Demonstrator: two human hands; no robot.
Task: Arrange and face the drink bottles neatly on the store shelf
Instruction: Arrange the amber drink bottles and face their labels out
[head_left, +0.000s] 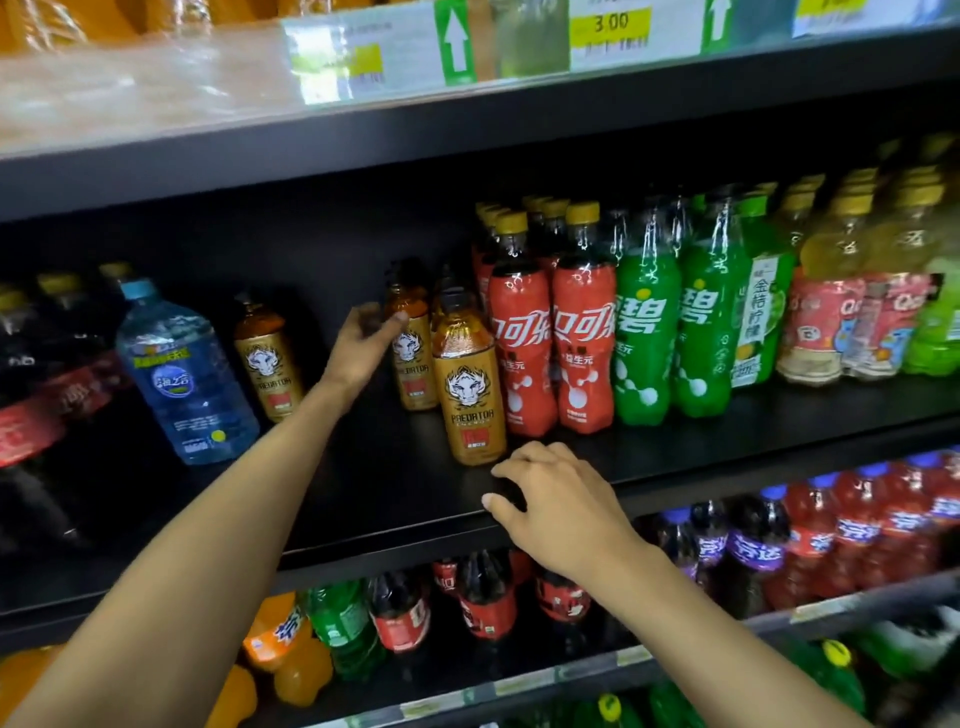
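Three gold energy-drink bottles with tiger labels stand on the black middle shelf (395, 483). The front bottle (470, 384) is near the shelf edge, a second bottle (413, 358) stands behind it, and a third (267, 358) stands apart to the left. My left hand (363, 343) reaches in and its fingers curl round the neck and shoulder of the second bottle. My right hand (556, 499) rests with loosely bent fingers on the shelf's front edge, just right of the front bottle, holding nothing.
Red cola bottles (550, 343) and green soda bottles (670, 332) stand in rows to the right. A blue water bottle (182, 374) leans at the left beside dark cola bottles. More bottles fill the shelf below (483, 608). Price tags (608, 36) hang above.
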